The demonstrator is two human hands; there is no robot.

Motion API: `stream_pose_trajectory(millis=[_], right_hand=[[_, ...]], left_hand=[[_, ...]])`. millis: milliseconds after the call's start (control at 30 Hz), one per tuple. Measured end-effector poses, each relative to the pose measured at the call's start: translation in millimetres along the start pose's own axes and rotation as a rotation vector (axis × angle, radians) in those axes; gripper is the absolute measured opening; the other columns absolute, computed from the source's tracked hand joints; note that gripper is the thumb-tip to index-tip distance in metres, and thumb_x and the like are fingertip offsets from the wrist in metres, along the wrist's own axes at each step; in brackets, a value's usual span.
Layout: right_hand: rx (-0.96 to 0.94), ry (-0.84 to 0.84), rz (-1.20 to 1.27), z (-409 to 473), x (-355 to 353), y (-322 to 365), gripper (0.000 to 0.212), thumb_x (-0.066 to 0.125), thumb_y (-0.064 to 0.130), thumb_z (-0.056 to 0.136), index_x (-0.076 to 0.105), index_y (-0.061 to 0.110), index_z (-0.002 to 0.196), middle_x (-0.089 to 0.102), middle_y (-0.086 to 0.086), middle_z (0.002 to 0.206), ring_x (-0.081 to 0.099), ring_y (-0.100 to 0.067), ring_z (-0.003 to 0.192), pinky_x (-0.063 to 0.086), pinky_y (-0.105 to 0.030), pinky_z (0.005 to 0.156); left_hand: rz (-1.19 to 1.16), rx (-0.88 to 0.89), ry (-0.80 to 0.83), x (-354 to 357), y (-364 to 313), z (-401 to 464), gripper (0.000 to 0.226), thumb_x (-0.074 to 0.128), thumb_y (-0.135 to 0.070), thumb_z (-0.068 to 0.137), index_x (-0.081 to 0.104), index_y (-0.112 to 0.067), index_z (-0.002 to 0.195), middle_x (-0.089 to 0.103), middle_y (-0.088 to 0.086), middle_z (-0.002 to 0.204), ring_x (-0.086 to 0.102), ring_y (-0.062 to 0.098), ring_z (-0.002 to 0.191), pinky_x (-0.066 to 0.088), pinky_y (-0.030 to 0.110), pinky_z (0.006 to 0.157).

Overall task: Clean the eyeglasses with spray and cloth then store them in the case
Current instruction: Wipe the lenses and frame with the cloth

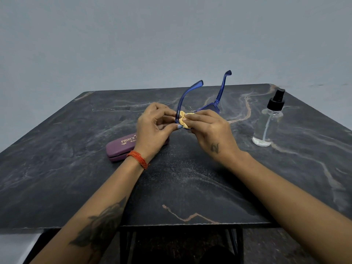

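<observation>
Above the dark marbled stone tabletop (190, 187), held aloft: translucent blue plastic eyeglasses (217, 103), temples pointing up and away. Left hand (154, 128), grip pinching the frame's left end. Right hand (211, 130), grip clenched on a small yellow cloth (183, 121) pressed against a lens. Behind the left wrist, flat and closed: purple hard case (122, 147). Well right, upright: clear spray bottle with black nozzle (268, 121).

Both bare forearms reach forward and converge over the middle. The left hand (155, 126), a red thread band at its wrist, curls its fingers and pinches with thumb and fingertips. The right hand (211, 130), palm down and tattooed near the wrist, pinches likewise, fingertips nearly meeting the left's.
</observation>
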State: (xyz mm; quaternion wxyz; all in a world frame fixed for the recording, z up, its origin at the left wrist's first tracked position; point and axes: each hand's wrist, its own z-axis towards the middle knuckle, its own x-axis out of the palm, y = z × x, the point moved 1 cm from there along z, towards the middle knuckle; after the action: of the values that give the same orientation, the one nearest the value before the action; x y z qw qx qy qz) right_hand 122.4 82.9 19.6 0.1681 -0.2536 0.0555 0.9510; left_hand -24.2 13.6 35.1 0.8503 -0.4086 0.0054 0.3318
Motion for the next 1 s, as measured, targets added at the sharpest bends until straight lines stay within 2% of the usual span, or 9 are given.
stream_pose_trajectory(millis=[133,200,267,433,567,700,767,900,1000], right_hand=[[-0.089,-0.042,-0.077,2,-7,0,0.013,0.08,0.001,0.066,0.075,0.003,0.078,0.073,-0.009,0.082,0.065,-0.026,0.07,0.053,-0.03,0.064],[-0.157,-0.036,-0.166,3,-7,0,0.004,0.073,0.005,0.074,0.073,0.001,0.073,0.073,-0.011,0.078,0.063,-0.027,0.064,0.052,-0.032,0.059],[-0.172,-0.015,-0.251,4,-5,2,0.015,0.063,0.009,0.08,0.072,0.001,0.071,0.072,-0.012,0.077,0.061,-0.026,0.061,0.05,-0.033,0.055],[-0.113,0.067,-0.315,0,3,5,0.014,0.064,0.007,0.081,0.07,-0.004,0.088,0.07,-0.017,0.091,0.06,-0.03,0.071,0.052,-0.037,0.062],[-0.033,0.093,-0.179,-2,9,2,0.036,0.076,-0.003,0.07,0.067,-0.006,0.105,0.068,-0.018,0.106,0.061,-0.034,0.085,0.052,-0.037,0.076],[-0.005,0.016,-0.017,0,4,1,0.024,0.07,0.001,0.072,0.073,0.002,0.097,0.072,-0.01,0.099,0.064,-0.03,0.082,0.051,-0.032,0.074],[0.001,-0.031,0.017,1,0,0,0.018,0.071,0.003,0.071,0.075,0.005,0.089,0.073,-0.007,0.092,0.065,-0.027,0.078,0.049,-0.027,0.071],[-0.081,-0.049,-0.094,3,-4,-1,0.008,0.073,0.01,0.07,0.074,0.005,0.077,0.073,-0.007,0.079,0.063,-0.025,0.068,0.042,-0.026,0.067],[-0.119,-0.029,-0.2,3,-3,0,0.014,0.068,0.017,0.077,0.072,0.003,0.074,0.072,-0.009,0.077,0.061,-0.027,0.064,0.046,-0.033,0.061]], left_hand=[[0.008,-0.03,0.0,0,3,1,0.025,0.076,0.004,0.067,0.066,-0.011,0.085,0.052,-0.006,0.09,0.061,0.001,0.08,0.053,0.015,0.074],[0.011,-0.042,-0.002,0,5,2,0.024,0.076,0.003,0.067,0.067,-0.011,0.085,0.052,-0.006,0.09,0.061,0.002,0.08,0.053,0.015,0.075],[0.012,-0.036,-0.004,-1,6,2,0.025,0.076,0.002,0.067,0.067,-0.011,0.086,0.052,-0.006,0.089,0.061,0.001,0.079,0.052,0.015,0.075],[0.014,-0.017,-0.002,-1,5,2,0.025,0.077,0.002,0.067,0.068,-0.009,0.087,0.053,-0.005,0.088,0.06,0.004,0.08,0.052,0.016,0.076],[0.002,-0.025,0.006,-1,3,1,0.03,0.075,0.006,0.067,0.066,-0.015,0.086,0.053,-0.004,0.088,0.061,0.004,0.081,0.052,0.015,0.075],[-0.03,-0.032,-0.01,0,1,0,0.037,0.074,0.009,0.067,0.064,-0.022,0.083,0.053,-0.004,0.089,0.063,0.003,0.078,0.053,0.014,0.074],[-0.025,-0.038,-0.017,1,1,1,0.034,0.074,0.009,0.066,0.065,-0.019,0.083,0.053,-0.004,0.089,0.063,0.007,0.078,0.053,0.014,0.073],[0.006,-0.041,0.001,0,2,1,0.028,0.076,0.005,0.066,0.067,-0.012,0.086,0.054,-0.004,0.09,0.062,0.013,0.082,0.054,0.017,0.076],[0.006,-0.043,-0.007,-1,2,1,0.028,0.077,0.003,0.066,0.067,-0.015,0.086,0.054,-0.006,0.089,0.062,0.01,0.081,0.053,0.016,0.076]])
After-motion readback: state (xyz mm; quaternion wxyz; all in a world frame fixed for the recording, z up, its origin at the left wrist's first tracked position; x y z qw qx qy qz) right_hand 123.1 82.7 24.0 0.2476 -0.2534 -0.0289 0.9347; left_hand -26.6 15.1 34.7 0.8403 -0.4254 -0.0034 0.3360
